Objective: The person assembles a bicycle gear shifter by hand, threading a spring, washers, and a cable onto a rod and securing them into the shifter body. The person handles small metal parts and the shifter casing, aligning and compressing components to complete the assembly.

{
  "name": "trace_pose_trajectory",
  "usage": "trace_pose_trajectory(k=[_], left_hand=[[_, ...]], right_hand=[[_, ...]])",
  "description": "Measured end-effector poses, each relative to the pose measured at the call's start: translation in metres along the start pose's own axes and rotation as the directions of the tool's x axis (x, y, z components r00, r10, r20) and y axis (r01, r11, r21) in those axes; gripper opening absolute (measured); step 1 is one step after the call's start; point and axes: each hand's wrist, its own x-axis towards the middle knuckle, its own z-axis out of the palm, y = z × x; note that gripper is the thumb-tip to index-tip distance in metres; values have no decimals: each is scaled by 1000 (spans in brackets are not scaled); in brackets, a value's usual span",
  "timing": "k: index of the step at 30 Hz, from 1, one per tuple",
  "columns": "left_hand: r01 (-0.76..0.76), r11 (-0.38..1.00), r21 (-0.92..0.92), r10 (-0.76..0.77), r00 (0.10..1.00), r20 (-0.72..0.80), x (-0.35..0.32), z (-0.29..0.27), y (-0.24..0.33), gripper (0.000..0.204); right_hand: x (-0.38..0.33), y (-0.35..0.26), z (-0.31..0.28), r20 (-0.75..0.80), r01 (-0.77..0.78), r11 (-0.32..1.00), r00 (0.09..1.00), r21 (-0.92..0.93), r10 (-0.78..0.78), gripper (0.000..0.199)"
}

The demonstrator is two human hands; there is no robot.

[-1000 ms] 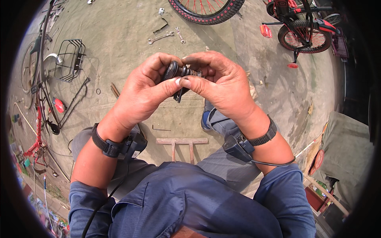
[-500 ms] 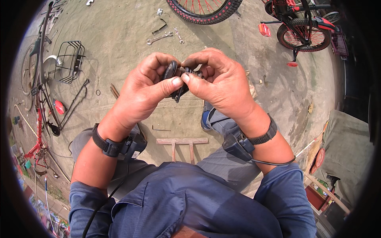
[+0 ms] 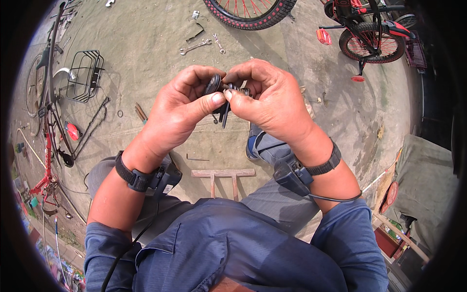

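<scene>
Up in front of my chest, both hands hold one small black bicycle part (image 3: 212, 84) with a rounded disc at its left end. My left hand (image 3: 177, 107) is closed, thumb and fingers pinching the part beside the disc. Thumb tip almost against the left thumb, my right hand (image 3: 275, 100) pinches the part's other end, where a ribbed, spring-like piece (image 3: 240, 89) shows. Dark narrow pieces (image 3: 224, 114) hang below the thumbs. Fingers hide much of the part, so I cannot tell its exact kind.
Beyond my hands lie an open-end wrench (image 3: 196, 46) and a smaller wrench (image 3: 219, 44). A black wire basket (image 3: 85, 77) and a chain (image 3: 92, 127) are at left. A red-and-black bicycle (image 3: 372, 41) stands far right. A wooden T-shaped piece (image 3: 223, 173) lies between my legs.
The part has turned slightly in my fingers: its hanging pieces now point more straight down. Both hands have shifted only a little and keep their pinch.
</scene>
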Motion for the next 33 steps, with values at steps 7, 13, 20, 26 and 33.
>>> trace_pose_trajectory(k=[7,13,20,26,33], left_hand=[[-47,980,194,49,999,-5,3,-1,-5,42],[-84,922,378,108,993,-43,11,-23,-28,46],[377,485,789,-70,916,-395,46,-117,-83,26],[205,-4,979,-265,944,-199,55,-163,-149,17],[164,-238,957,-476,840,-262,62,-209,-205,14]], right_hand=[[-3,-5,-6,-28,-42,995,999,-86,40,26],[-2,-3,-13,-60,-42,984,998,-175,32,21],[-7,0,-36,-189,-122,989,976,-81,105,23],[-6,4,-55,-357,-209,967,923,-149,144,21],[0,7,-77,-411,-236,961,898,-142,160,26]])
